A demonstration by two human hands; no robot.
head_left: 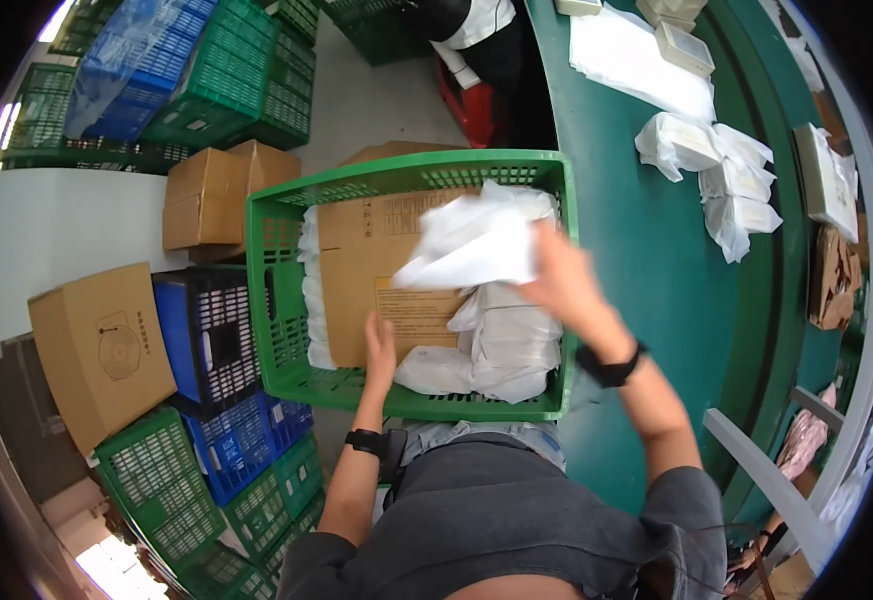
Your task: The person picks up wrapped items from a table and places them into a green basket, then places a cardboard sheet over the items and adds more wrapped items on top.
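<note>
A green plastic crate [416, 405] stands in front of me. A flat brown cardboard sheet [356, 235] lies inside it. White wrapped packages [516, 340] fill the crate's near right corner, and more of them line its left wall. My right hand [564, 280] grips a white wrapped package [471, 240] over the right half of the crate; both are blurred by motion. My left hand [381, 345] is at the sheet's near part with its fingers stretched out, holding nothing. Whether it presses on the cardboard I cannot tell.
A green worktable [636, 330] runs along the right, with more wrapped packages [736, 180] and white sheets [636, 60] on it. To the left are stacked crates [211, 350] and cardboard boxes [106, 350]. Another person [486, 50] is at the far side.
</note>
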